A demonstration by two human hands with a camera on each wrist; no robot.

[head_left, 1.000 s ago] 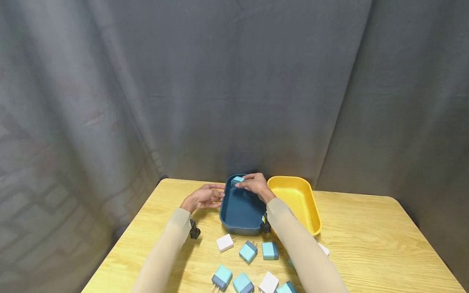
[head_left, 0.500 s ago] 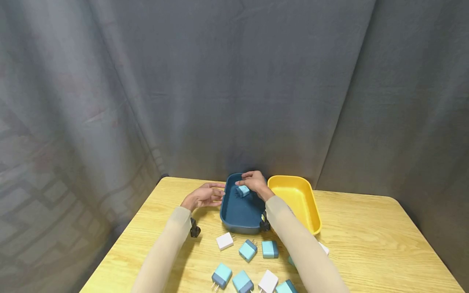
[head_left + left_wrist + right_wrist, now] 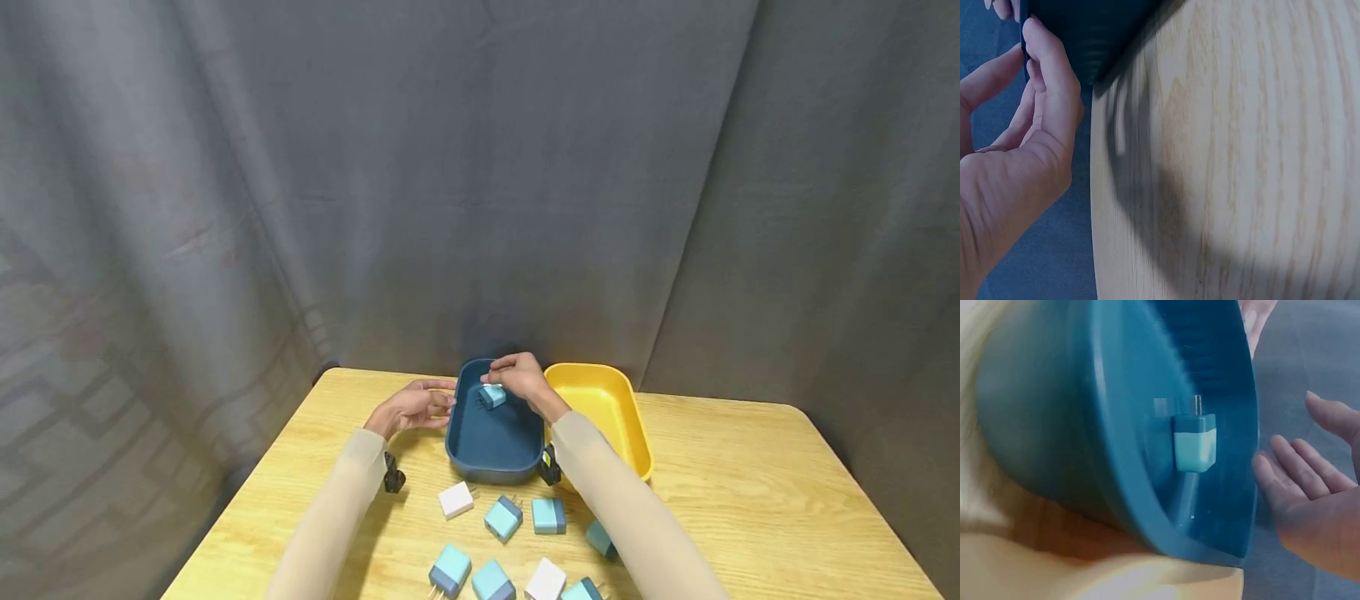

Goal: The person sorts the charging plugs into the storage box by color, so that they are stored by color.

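Nearest the person, a scatter of small boxy plastic plug adapters lies on the pale wood-grain bench (image 3: 750, 500): light-blue ones with darker blue ends, such as one (image 3: 503, 518) with its metal prongs pointing up and right, and two plain white ones (image 3: 456, 500). They lie loose, some touching and some apart.

Just beyond them stands the dark blue oblong plastic tray (image 3: 491, 467), smooth-walled with rounded corners. Pressed against its right side is a yellow plastic tray of the same shape (image 3: 630, 433), with nothing visible inside it.

The left hand (image 3: 411, 407) rests at the blue tray's left rim; the left wrist view shows its fingers (image 3: 1047, 69) nearly straight, tips touching the tray wall, probably steadying the tray so it does not slide.

The right hand (image 3: 525, 379) hovers over the far end of the blue tray. In the right wrist view its fingers (image 3: 1297, 469) are spread apart and hold nothing. The light-blue plug adapter (image 3: 1194, 445) sits inside the tray near its far end, prongs pointing toward the far wall, apart from the fingers; whether it rests flat on the tray floor I cannot tell.

Behind the bench hangs a grey cloth curtain (image 3: 480, 167) in soft folds.
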